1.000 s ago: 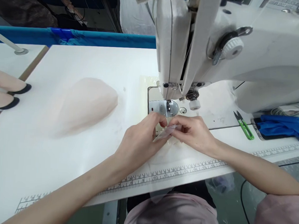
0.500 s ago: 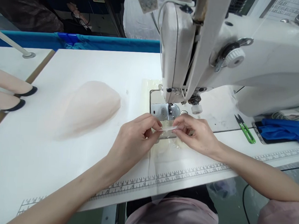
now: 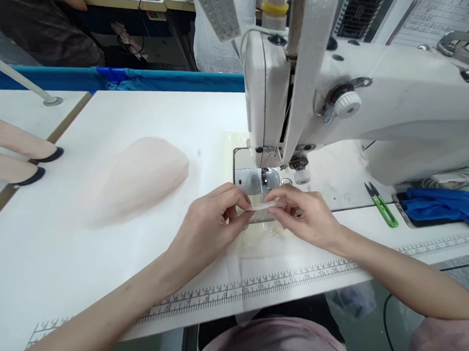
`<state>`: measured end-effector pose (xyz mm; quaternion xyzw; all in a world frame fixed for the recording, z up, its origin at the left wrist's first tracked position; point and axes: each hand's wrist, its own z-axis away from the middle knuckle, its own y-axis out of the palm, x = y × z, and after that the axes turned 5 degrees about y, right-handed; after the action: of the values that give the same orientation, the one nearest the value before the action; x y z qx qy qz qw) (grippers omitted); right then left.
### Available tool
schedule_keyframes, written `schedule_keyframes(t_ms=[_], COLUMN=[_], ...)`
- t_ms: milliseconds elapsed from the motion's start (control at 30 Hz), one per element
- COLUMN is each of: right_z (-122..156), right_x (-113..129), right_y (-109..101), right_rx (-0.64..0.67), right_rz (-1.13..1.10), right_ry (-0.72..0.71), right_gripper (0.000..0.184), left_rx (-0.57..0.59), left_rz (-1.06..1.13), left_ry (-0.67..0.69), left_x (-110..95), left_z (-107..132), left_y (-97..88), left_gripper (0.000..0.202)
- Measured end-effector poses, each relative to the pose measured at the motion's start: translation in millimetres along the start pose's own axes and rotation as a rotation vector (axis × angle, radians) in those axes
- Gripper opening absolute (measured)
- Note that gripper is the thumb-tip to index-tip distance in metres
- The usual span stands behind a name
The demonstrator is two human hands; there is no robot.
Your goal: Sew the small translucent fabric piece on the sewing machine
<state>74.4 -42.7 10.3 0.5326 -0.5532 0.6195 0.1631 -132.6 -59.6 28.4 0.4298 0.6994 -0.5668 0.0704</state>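
Note:
A thin strip of sheer white fabric (image 3: 261, 205) is stretched between my two hands, just in front of the needle area of a white sewing machine (image 3: 267, 104). My left hand (image 3: 216, 216) pinches its left end between thumb and fingers. The right end is pinched by my right hand (image 3: 305, 213), with the fingers curled in. Behind the strip lies the machine's metal needle plate (image 3: 253, 180), with the presser foot (image 3: 264, 175) over it. Sheer fabric hangs down from my hands over the table's front edge, faint against the white.
A pale sheer fabric piece (image 3: 148, 179) lies on the white table (image 3: 107, 273) to the left. Green thread snips (image 3: 382, 205) and a phone (image 3: 408, 208) under blue cloth (image 3: 445, 206) lie at right. A printed ruler (image 3: 260, 287) runs along the front edge. Other people are across the blue divider (image 3: 176, 81).
The camera view has tilted up slightly, showing more of the machine's top. Both hands still pinch the strip, which now bows a little more, and the right fingers have shifted slightly.

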Motion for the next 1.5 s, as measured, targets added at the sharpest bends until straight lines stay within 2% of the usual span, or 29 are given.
schedule_keyframes(t_ms=[100, 233, 367, 533, 1067, 1500], right_z=[1, 1, 1, 1, 2, -1], right_x=[1, 3, 3, 1, 3, 2], right_y=[0, 1, 3, 3, 1, 0], right_rx=[0.0, 0.027, 0.038, 0.022, 0.017, 0.042], right_rz=[0.015, 0.078, 0.096, 0.064, 0.037, 0.014], right_ry=[0.007, -0.02, -0.037, -0.024, 0.017, -0.07], right_gripper=[0.013, 0.016, 0.015, 0.016, 0.007, 0.013], left_rx=[-0.015, -0.096, -0.143, -0.142, -0.163, -0.159], left_rz=[-0.168, -0.43, -0.487, -0.423, -0.431, -0.375], left_ry=[0.074, 0.258, 0.363, 0.356, 0.385, 0.372], left_x=[-1, -5, -6, -3, -2, -2], left_z=[3, 5, 7, 9, 7, 8], left_y=[3.5, 10.2, 11.8, 8.8, 9.6, 9.0], left_gripper=[0.009, 0.008, 0.011, 0.011, 0.014, 0.013])
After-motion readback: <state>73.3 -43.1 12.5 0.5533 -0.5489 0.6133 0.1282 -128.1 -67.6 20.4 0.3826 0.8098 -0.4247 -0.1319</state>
